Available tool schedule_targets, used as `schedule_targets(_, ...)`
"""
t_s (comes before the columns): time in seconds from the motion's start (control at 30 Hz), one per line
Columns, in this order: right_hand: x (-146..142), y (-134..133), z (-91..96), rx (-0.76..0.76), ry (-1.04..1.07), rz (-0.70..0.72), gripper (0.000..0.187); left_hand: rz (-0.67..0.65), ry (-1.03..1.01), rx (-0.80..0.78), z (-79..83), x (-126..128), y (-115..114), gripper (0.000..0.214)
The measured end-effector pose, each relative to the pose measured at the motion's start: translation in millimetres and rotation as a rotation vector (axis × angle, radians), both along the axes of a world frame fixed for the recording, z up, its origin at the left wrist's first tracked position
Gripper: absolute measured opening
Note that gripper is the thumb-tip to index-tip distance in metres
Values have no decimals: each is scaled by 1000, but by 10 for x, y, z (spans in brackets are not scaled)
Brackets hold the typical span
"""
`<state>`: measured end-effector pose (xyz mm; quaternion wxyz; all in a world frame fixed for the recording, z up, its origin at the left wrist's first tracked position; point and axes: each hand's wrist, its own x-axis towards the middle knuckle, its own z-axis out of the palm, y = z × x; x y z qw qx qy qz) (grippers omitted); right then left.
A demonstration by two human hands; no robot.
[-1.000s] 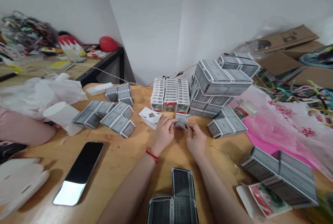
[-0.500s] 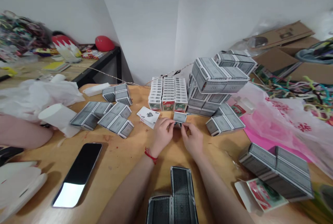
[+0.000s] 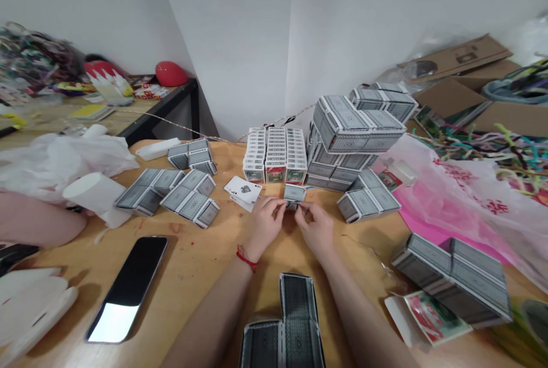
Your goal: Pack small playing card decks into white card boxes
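Left hand (image 3: pixel 266 222) and right hand (image 3: pixel 315 231) pinch a small grey-patterned card piece (image 3: pixel 295 192), seemingly unfinished, toward the tan wooden worktop (image 3: pixel 201 268)'s far edge; larger grey card blocks (image 3: pixel 187 198) stand assembled.

The card piece (image 3: pixel 295 191) is patterned grey, the bracelet (image 3: pixel 246 259) red, the table (image 3: pixel 201 268) tan.

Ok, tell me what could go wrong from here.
The small card piece at the fingertips of the left hand and right hand could crease if pressed too hard. The loose playing cards lie right beside the left hand, so a sideways move might knock them. The L-shaped block between the forearms might get bumped.
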<state>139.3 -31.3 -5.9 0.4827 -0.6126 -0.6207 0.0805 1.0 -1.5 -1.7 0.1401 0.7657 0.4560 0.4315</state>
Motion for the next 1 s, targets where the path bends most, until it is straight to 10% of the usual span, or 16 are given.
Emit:
schedule_targets(0.73,7,9,-80,-13,-65,-23,18,21,54,-58,-33,41,6,38)
schedule_targets(1.0,48,58,-90,-116,290,-68,23,-59,-179,-187,-47,80,37,32)
